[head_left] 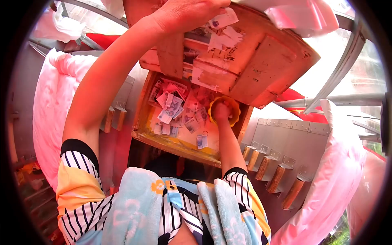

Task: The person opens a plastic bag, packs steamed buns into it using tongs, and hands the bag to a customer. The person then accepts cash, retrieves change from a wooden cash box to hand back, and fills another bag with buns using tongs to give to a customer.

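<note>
Left hand (194, 14): was raised by the wooden lid (269, 61), a single banknote (224, 18) at its fingers; its grip could not be made out.
Right hand (222, 111): was down inside a yellow bowl (211, 109), fingertips hidden.
Wooden box (179, 145): stood open, the bowl at its right side.
Loose banknotes (173, 104): lay heaped at left and scattered across the middle.
Towel (132, 208): hung light blue over the striped shirt (79, 163).

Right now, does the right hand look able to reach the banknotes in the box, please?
Probably yes: the right hand is in the yellow bowl close by, and the raised lid leaves the banknotes uncovered.
</note>
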